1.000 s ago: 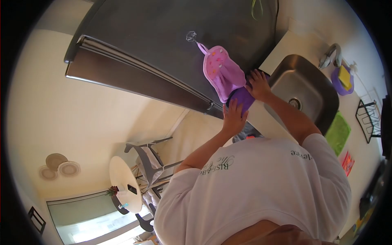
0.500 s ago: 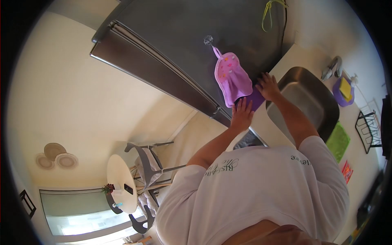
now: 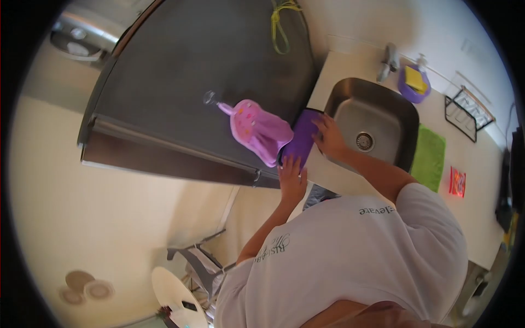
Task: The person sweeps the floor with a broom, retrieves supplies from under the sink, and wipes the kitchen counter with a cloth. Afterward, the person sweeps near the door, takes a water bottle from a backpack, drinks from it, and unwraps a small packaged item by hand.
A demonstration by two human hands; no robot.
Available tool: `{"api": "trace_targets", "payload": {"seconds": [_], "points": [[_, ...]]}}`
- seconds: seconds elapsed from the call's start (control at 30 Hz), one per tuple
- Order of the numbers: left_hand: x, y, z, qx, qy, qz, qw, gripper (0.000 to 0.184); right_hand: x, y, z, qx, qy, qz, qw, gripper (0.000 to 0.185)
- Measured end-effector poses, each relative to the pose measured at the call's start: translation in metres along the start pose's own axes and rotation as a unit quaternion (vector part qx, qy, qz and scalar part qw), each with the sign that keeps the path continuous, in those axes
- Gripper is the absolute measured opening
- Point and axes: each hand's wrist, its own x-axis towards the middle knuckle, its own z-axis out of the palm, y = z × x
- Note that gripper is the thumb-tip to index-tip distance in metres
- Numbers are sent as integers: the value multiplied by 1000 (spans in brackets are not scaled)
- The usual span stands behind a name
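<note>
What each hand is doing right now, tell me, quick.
Left hand: open, fingers on the purple item.
Right hand: open, fingers on the purple item's sink-side edge.

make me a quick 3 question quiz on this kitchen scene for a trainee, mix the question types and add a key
1. Multiple choice: what do the left hand and the right hand both touch?
a) a green cloth
b) a flat purple item
c) a red packet

2. True or false: the pink towel hangs from a clear hook on the side of the dark fridge.

3. Fill in the blank: the yellow sponge sits in a ____ holder near the tap.

Key: 1. b; 2. true; 3. purple.
</note>
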Motion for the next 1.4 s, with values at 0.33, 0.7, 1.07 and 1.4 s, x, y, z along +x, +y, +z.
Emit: {"api": "trace_targets", "payload": {"seconds": [0.33,0.7,1.07,1.4], "points": [[-14,5,-33,-227,13,-9,974,15,-136,60,-157,-307,132,191,923,56],[51,60,0,-351,-68,149,922,12,-213,74,-200,-372,-15,462,805,73],[56,97,12,-374,-128,164,904,15,-226,73,-215,-395,-27,410,821,75],[13,226,32,-352,-192,218,890,17,-274,17,-235,-163,255,269,914,46]]}}
